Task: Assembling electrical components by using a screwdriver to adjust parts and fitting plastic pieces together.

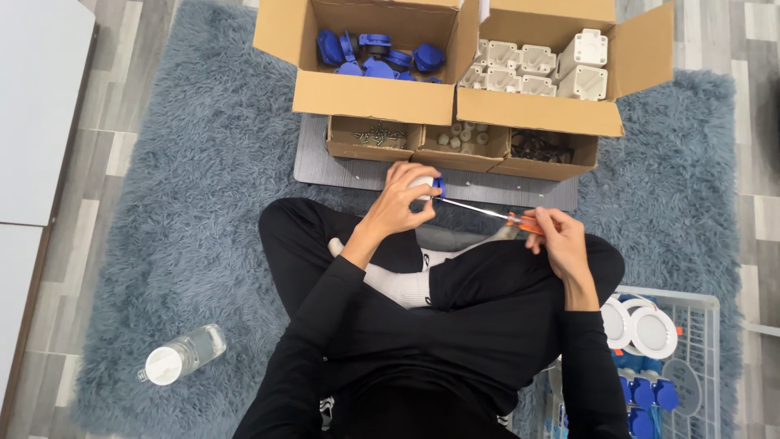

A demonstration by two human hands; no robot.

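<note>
Sitting cross-legged on a fluffy blue-grey rug point(187, 203), black sleeves and trousers, white socks. The left hand point(398, 202) is wrapped tight round a small white-and-blue part point(429, 186), held up just over the knees. The right hand point(556, 236) is clamped on the orange handle of a screwdriver point(496, 215), and its thin metal shaft runs left so the tip meets the blue bit of the part. The two hands are kept apart, joined only by the tool.

Further out there's a grey board point(325, 167) with three little cardboard trays: screws point(379, 135) on the left, pale round bits point(461, 138) in the middle, dark pieces point(540, 146) on the right. Behind those, two bigger open boxes, the left one with blue parts point(378, 55), the right one with white housings point(536, 67).

Near right, a white wire basket point(699, 302) holds white and blue assembled pieces. Near left, a clear bottle point(183, 354) lies on its side on the rug.
</note>
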